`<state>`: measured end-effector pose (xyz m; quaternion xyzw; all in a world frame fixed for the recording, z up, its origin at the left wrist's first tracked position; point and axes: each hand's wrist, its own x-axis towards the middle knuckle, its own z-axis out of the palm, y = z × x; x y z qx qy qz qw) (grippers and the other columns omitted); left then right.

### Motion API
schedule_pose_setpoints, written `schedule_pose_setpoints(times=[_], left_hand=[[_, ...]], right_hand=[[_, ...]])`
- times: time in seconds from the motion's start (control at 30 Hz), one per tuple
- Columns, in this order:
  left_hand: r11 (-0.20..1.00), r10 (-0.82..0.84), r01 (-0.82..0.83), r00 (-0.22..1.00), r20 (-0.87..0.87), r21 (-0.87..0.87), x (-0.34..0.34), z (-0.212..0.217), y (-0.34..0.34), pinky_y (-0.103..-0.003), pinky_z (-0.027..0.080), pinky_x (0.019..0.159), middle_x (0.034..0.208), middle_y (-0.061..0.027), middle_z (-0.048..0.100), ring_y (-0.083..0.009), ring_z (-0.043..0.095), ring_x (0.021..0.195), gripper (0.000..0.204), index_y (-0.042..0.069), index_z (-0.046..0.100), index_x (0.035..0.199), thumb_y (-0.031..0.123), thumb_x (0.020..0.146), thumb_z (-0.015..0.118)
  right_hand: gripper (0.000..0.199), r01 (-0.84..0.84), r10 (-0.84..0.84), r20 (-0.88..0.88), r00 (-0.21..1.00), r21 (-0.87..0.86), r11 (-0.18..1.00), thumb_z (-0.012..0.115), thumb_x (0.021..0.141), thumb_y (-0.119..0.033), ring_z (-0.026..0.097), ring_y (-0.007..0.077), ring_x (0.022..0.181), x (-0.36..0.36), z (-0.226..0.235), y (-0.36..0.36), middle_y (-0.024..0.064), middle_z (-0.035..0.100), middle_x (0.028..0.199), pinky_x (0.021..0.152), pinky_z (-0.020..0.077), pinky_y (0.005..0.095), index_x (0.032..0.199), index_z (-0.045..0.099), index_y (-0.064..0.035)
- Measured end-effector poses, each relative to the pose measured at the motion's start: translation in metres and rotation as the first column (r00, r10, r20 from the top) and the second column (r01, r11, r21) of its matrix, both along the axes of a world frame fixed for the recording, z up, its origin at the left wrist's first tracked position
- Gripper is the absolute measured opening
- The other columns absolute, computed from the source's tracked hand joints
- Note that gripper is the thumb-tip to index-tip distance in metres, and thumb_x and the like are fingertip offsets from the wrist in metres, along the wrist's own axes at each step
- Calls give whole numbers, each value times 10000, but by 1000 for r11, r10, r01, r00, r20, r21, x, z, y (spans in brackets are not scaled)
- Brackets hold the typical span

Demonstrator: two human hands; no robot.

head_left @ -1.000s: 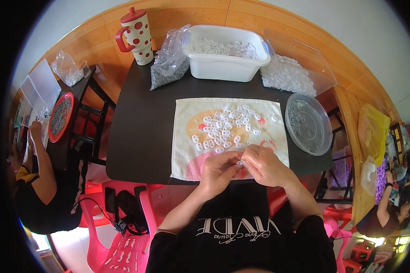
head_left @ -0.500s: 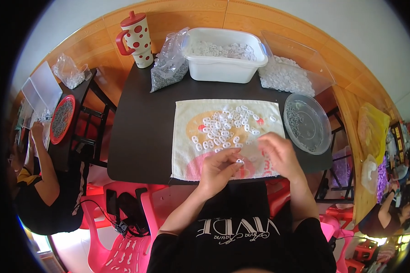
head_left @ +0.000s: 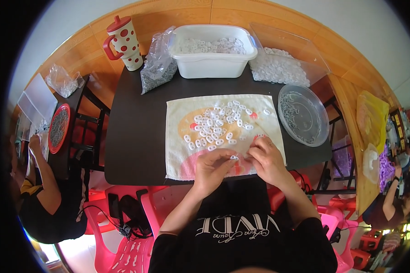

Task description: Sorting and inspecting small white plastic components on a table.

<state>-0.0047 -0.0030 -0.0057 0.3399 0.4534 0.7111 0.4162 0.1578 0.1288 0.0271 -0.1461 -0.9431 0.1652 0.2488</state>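
My left hand (head_left: 214, 167) and right hand (head_left: 268, 159) pinch one small white ring (head_left: 234, 158) mid-frame over the towel (head_left: 177, 136); a loose grip could drop it.

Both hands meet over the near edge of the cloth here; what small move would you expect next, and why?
Probably finishing the small white piece pinched between the left hand and right hand, then dropping it in the round clear tray on the right. The pile of white pieces on the cloth is untouched just beyond the fingers.
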Motion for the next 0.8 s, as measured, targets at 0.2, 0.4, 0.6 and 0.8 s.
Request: schedule_pose_setpoints(times=[0.2, 0.4, 0.6, 0.8], left_hand=[[1000, -13, 12, 999, -41, -22, -1, -1, -2, -186, 523, 623, 931, -39, 715, -64, 668, 770, 229, -11, 696, 1102, -96, 893, 653], [1000, -13, 13, 998, -63, 5, 0, 4, 2, -191, 526, 638, 957, -33, 713, -64, 669, 799, 222, -11, 704, 1086, -103, 893, 646], [999, -40, 38, 997, -70, -23, -3, 1, -2, -195, 526, 663, 987, -42, 709, -61, 654, 807, 240, -12, 698, 1105, -112, 899, 626], [1000, -18, 19, 996, -87, 9, -2, 1, -1, -194, 529, 663, 979, -36, 710, -60, 658, 806, 242, -7, 696, 1110, -109, 904, 621]], right_hand=[[139, -69, 47, 152, 987, 139, 988, 628, 697, 6, 552, 337, 873, 1, 15, 12, 116, 541, 894, 749, 461, 431, 827, 599, -33], [173, -170, 147, 241, 959, 80, 982, 631, 729, 22, 585, 312, 842, -15, 20, 23, 124, 576, 871, 735, 482, 412, 895, 649, -24], [135, 115, -121, -28, 992, -174, 978, 662, 800, 16, 607, 325, 900, 3, 9, 23, 134, 630, 928, 737, 495, 418, 930, 682, -13], [135, 202, -202, -6, 979, 53, 978, 676, 796, 30, 601, 351, 833, -8, 1, -2, 145, 602, 919, 711, 492, 423, 929, 655, 9]])
